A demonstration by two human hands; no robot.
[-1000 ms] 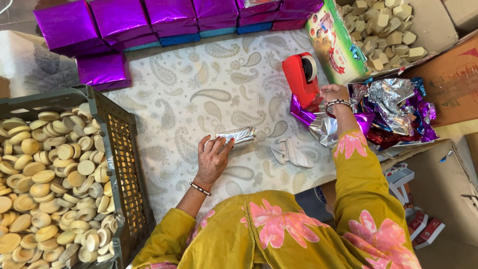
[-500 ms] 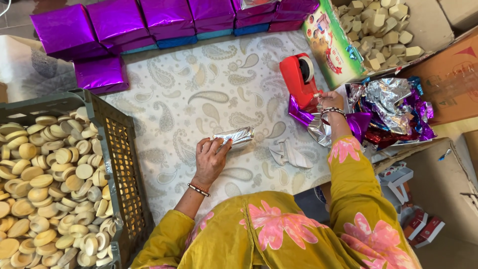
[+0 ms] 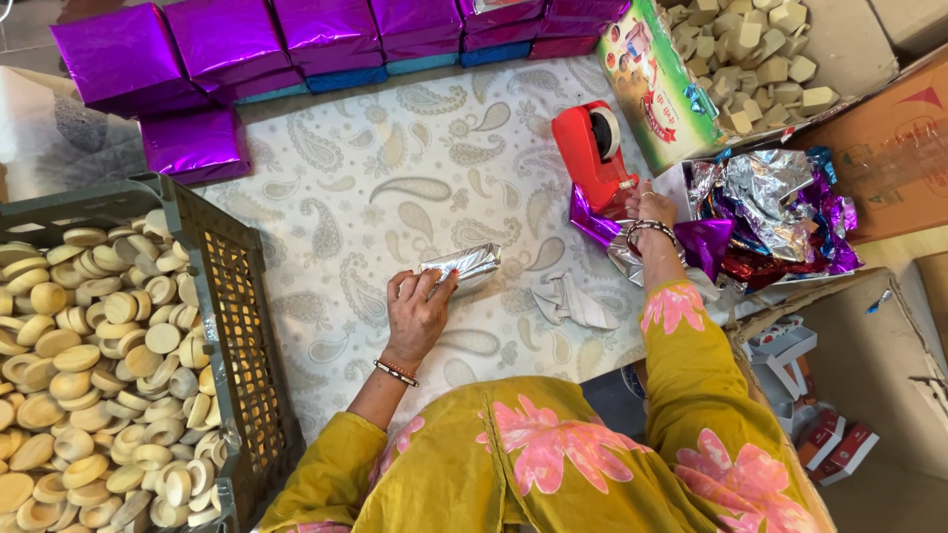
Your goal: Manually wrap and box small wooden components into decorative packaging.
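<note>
My left hand lies flat on the patterned cloth and its fingers press the near end of a small silver foil packet. My right hand reaches out to the front of a red tape dispenser and its fingertips are at the dispenser's cutting end. I cannot tell whether it grips tape. A crumpled purple foil sheet lies just beside that hand. A scrap of white paper lies between my two hands.
A dark plastic crate full of round pale biscuits stands at left. Purple foil-wrapped boxes line the far edge. A heap of silver and purple foil sits at right, by a printed carton and a cardboard box of pale blocks.
My right hand has moved up from the foil heap to the red tape dispenser. My left hand stays on the silver packet.
</note>
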